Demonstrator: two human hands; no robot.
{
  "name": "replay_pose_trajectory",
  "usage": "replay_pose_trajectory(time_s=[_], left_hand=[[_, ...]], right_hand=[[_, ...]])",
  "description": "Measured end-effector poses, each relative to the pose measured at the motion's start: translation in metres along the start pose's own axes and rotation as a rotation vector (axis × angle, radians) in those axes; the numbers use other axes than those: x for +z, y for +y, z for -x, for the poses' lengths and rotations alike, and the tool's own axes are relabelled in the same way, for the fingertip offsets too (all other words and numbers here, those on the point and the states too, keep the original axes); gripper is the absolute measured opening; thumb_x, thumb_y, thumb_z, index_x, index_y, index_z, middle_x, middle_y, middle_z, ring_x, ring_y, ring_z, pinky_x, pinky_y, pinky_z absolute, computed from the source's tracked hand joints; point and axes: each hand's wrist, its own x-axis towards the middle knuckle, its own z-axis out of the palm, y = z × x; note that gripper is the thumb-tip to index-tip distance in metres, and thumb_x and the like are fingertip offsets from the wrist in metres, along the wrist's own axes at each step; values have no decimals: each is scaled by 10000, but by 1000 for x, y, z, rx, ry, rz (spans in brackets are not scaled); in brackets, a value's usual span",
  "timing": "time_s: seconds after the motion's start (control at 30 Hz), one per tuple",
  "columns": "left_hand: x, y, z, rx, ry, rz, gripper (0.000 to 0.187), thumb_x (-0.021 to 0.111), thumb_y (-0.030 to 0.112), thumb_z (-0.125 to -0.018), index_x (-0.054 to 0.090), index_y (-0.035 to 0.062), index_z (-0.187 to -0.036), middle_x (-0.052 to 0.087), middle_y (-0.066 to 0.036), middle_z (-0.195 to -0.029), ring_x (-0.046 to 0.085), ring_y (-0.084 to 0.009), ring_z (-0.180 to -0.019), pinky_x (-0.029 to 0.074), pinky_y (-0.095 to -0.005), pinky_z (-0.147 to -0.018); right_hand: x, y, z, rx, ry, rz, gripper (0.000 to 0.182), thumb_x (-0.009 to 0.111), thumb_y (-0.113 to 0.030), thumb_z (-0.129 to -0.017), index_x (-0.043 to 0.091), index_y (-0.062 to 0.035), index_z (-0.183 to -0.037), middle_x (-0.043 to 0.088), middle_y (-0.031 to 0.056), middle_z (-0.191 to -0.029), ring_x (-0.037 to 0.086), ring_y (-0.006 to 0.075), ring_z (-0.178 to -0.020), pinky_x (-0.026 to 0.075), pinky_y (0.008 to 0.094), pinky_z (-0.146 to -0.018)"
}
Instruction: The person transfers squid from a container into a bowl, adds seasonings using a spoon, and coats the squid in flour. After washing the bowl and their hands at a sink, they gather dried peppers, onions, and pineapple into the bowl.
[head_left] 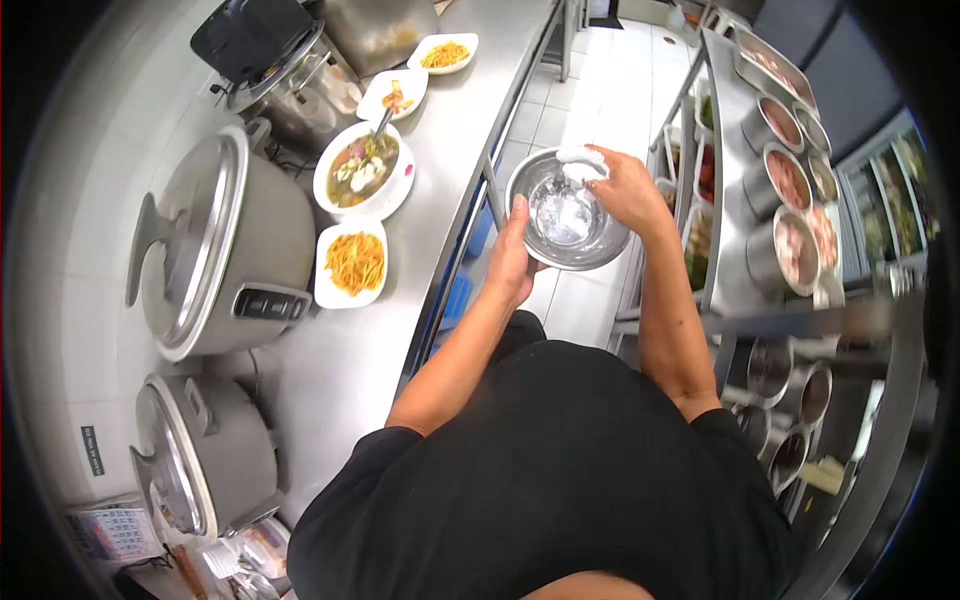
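Note:
A shiny metal bowl (566, 222) is held tilted in front of me, above the tiled aisle, with its inside facing me. My left hand (512, 262) grips it by the left side, thumb over the rim and the other fingers hidden behind. At the bowl's upper right rim, my right hand (632, 192) is closed on a crumpled white cloth (582, 162), pressed against the inside of the rim. Bright reflections cover the bowl's bottom.
On the steel counter (330, 370) to my left stand a soup bowl (352, 190) with a spoon, a dish of shredded orange food (355, 264), further white dishes and large rice cookers (270, 245). A rack (735, 180) at right carries metal containers (765, 252) of meat.

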Motion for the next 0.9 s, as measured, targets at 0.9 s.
replay_pose_trajectory(time_s=[0.9], left_hand=[[267, 89, -836, -303, -199, -296, 648, 477, 550, -979, 446, 47, -1386, 608, -113, -1262, 605, -247, -1145, 488, -485, -952]], right_hand=[[-397, 364, -658, 145, 231, -26, 394, 581, 32, -799, 669, -39, -1178, 710, 140, -1056, 677, 209, -929, 536, 323, -807]])
